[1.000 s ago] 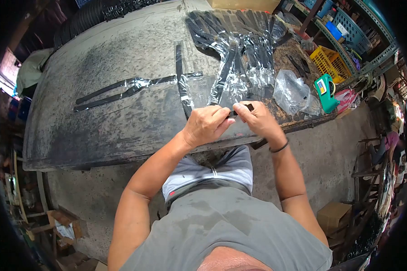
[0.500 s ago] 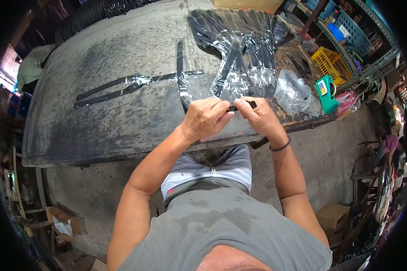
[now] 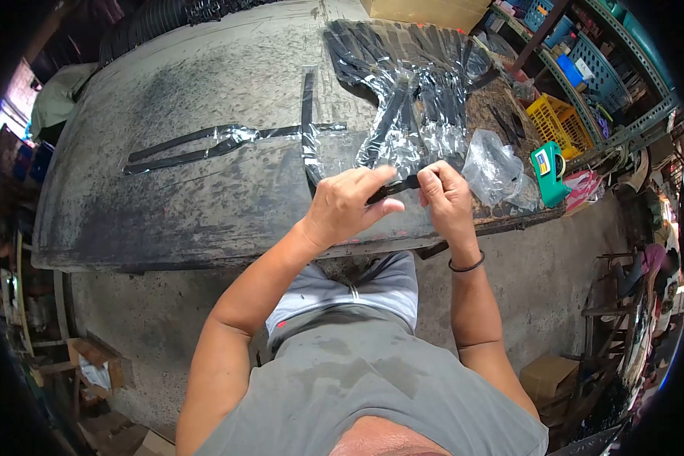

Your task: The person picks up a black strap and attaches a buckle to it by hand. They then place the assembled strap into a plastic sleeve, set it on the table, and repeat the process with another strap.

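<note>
A short black strip (image 3: 400,186) spans the gap between my two hands, just above the table's near edge. My right hand (image 3: 447,199) pinches its right end between thumb and bent fingers. At the other end, my left hand (image 3: 346,199) is loosely around the strip, with thumb and forefinger apart; the forefinger is blurred and the lower fingers are hidden. Beyond my hands lies a pile of black strips in clear plastic wrap (image 3: 418,99). A wrapped black strip (image 3: 308,114) stretches away from me to the left of the pile, crossing a looped black strap (image 3: 197,144).
The worn table (image 3: 205,205) fills the space before me. On its right are a crumpled clear plastic bag (image 3: 490,167) and a green device with a pale label (image 3: 549,173). A yellow basket (image 3: 558,121) and metal shelving (image 3: 631,102) stand beyond. A cardboard box (image 3: 551,378) is on the floor.
My hands have moved apart, the right one shifting rightward, so more of the black strip shows between them. My left thumb and forefinger have spread.
</note>
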{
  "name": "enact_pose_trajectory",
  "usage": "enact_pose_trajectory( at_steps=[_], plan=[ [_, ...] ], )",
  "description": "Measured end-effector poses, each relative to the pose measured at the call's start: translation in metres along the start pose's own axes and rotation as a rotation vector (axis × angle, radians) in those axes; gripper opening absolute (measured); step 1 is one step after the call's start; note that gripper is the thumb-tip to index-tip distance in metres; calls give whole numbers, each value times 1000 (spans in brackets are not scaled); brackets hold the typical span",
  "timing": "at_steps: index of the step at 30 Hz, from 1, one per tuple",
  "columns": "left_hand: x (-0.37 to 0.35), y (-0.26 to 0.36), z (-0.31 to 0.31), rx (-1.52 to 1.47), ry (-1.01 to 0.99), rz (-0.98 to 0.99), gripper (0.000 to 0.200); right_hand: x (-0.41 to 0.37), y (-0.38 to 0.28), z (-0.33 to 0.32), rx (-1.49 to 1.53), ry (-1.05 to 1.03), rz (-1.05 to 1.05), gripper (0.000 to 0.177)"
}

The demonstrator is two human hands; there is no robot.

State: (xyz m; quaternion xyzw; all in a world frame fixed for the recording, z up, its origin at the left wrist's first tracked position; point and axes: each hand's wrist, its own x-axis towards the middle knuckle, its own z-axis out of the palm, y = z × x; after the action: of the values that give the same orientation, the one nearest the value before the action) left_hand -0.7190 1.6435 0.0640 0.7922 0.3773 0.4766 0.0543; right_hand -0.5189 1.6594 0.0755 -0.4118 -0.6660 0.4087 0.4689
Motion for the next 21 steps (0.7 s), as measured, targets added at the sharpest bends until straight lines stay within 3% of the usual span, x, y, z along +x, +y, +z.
enact_pose_trajectory(
  at_steps=[2,4,5,7,8,9,11,12,16,21],
  plan=[
    [1,2,-4,-127,-11,-71,50,6,-9,-5,-95,47,-4,19],
    [-3,-7,-14,-594,-216,-409,64,11,-19,-10,-108,40,-49,18],
    [-6,-14,-15,-593,-218,-405,64,14,-24,-11,-119,31,-97,18],
    [-14,-33,-12,-748,-353,-414,58,19,-33,-12,-102,32,-119,15],
    [-17,-39,-10,-699,-405,-387,39,22,-40,-12,-127,24,-119,16],
    [-20,-42,-8,-692,-401,-383,39,25,-46,-11,-152,15,-119,16],
    [-22,-40,-7,-747,-503,-553,21,31,-52,-8,-207,20,-181,15],
    [-22,-38,-1,-840,-377,-483,18,34,-53,-6,-262,30,-268,14],
    [-5,-24,-1,-801,-287,-465,18,42,-60,1,-389,14,-462,13],
    [5,-20,5,-893,-242,-508,23,45,-68,-3,-380,46,-486,12]
  ],
)
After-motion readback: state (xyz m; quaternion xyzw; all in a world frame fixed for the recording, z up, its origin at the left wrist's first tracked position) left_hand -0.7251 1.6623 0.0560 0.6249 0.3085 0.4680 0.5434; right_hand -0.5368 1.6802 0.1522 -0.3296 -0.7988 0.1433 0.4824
